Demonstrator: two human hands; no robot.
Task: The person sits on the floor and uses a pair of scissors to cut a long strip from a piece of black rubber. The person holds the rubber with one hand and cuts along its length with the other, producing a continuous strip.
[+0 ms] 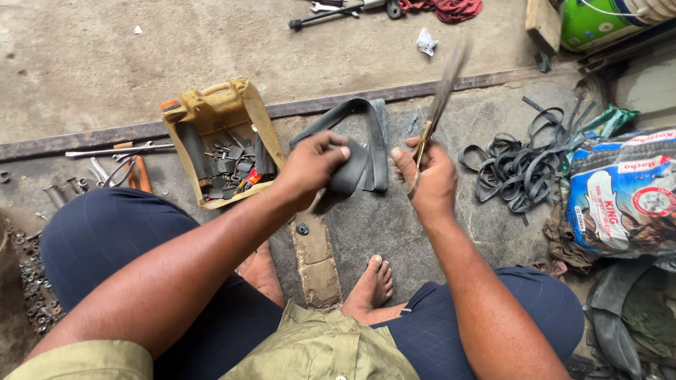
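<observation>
Two hands work at the middle of the head view, above bare feet on a rough concrete floor [105, 63]. The left hand [310, 165] is closed round a folded black rubber inner tube [362, 151], thumb on top and fingers curled beneath, and the rest of the tube loops up toward twelve o'clock. The right hand [429, 179] is shut on a thin tool with a yellowish handle [424, 141]; its far end is blurred by motion, so its kind cannot be told.

My judgement is that the tube is light, soft and floppy, with a slightly grippy skin. It is best pinched flat across the fold, close to the spot being worked, so it cannot sag.

At ten o'clock lies a cut-open yellow plastic can [218, 141] holding small dark rubber pieces. Spanners [116, 149] rest at nine o'clock. A tangle of black rubber strips [517, 165] sits at two o'clock. At three o'clock is a bulging blue and white printed bag [623, 197] with a round red mark. A green round container [595, 21] stands at one o'clock, with a red cloth [451, 8] at twelve.
</observation>
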